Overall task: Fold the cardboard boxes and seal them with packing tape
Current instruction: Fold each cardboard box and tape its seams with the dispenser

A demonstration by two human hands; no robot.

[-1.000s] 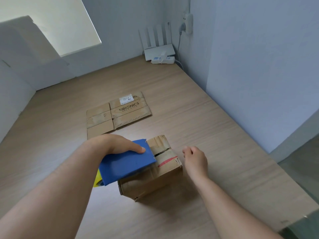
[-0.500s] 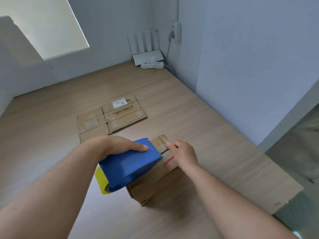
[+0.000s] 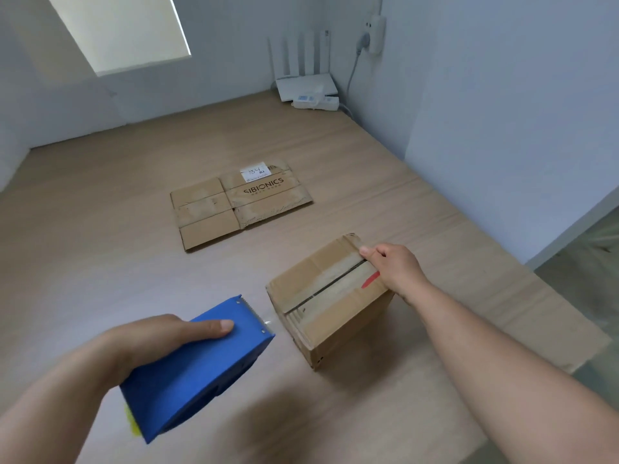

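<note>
While the flattened carton point(image 3: 234, 209) printed SIBIONICS lies farther back on the wooden surface point(image 3: 100, 262), the worn folded box point(image 3: 321, 296) stands nearer, its flaps meeting at a dark seam and its far edge gripped by the right hand point(image 3: 398, 267). The left hand point(image 3: 160, 336) grasps a blue tape dispenser point(image 3: 197, 366) just beside it. The carton's white label point(image 3: 255, 173) is illegible.

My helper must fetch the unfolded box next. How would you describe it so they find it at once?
On the wooden surface, look toward the corner with the white router; partway there lies the flattened box. Unlike the assembled box the right hand holds, it lies flat, printed SIBIONICS, with a white label.
</note>
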